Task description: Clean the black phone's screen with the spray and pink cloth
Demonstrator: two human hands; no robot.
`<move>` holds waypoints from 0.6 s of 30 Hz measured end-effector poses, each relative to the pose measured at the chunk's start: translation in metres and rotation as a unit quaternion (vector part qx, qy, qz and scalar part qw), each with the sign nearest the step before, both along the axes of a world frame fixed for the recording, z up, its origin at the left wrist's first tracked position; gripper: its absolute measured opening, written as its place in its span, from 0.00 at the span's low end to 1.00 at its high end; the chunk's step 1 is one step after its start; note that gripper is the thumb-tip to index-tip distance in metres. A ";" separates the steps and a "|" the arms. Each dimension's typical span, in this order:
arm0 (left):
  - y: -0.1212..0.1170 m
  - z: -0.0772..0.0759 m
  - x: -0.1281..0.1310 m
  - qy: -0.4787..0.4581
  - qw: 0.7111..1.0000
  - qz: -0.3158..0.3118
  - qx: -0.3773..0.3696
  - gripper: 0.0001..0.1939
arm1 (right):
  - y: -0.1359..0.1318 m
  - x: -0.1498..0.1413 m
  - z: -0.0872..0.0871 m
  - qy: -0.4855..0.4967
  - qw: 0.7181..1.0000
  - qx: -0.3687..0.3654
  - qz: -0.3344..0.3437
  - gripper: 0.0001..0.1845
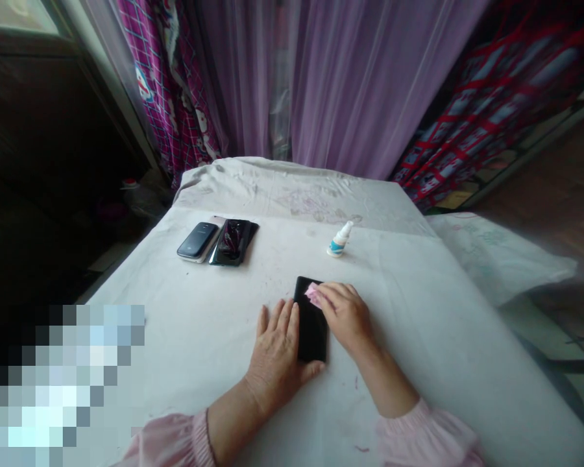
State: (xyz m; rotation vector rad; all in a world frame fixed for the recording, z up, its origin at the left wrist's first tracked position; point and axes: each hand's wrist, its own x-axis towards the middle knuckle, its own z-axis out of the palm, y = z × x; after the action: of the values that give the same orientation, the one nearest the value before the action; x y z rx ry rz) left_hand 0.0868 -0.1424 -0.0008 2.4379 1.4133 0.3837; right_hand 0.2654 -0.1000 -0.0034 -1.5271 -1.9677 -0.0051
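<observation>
A black smartphone lies face up on the white-covered table, its dark screen toward me. My left hand rests flat with fingers stretched out along the phone's left edge, the thumb at its bottom edge. Pinched in the fingers of my right hand is a small pink cloth, which touches the upper part of the screen. Part of the phone's right side is hidden under my right hand. Beyond it stands a small white spray bottle with a blue label, upright.
Several other phones lie at the back left, among them a dark blue one and a glossy black one. A white tablecloth covers the table. Purple curtains hang behind the far edge. A blurred patch hides the lower left.
</observation>
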 end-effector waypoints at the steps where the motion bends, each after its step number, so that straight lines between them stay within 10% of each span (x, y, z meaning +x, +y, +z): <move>1: 0.002 0.001 0.000 -0.002 1.000 -0.002 -0.005 0.48 | -0.001 0.001 0.001 -0.020 1.000 -0.007 0.005 0.13; 18: 0.007 -0.004 0.000 -0.004 0.999 0.018 -0.026 0.54 | -0.023 -0.017 0.008 -0.063 0.997 -0.021 0.050 0.13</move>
State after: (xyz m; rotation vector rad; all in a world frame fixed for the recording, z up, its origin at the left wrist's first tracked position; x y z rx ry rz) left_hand 0.0868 -0.1358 -0.0050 2.3700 1.4474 0.3613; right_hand 0.2483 -0.1230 0.0043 -1.4860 -2.1548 -0.0194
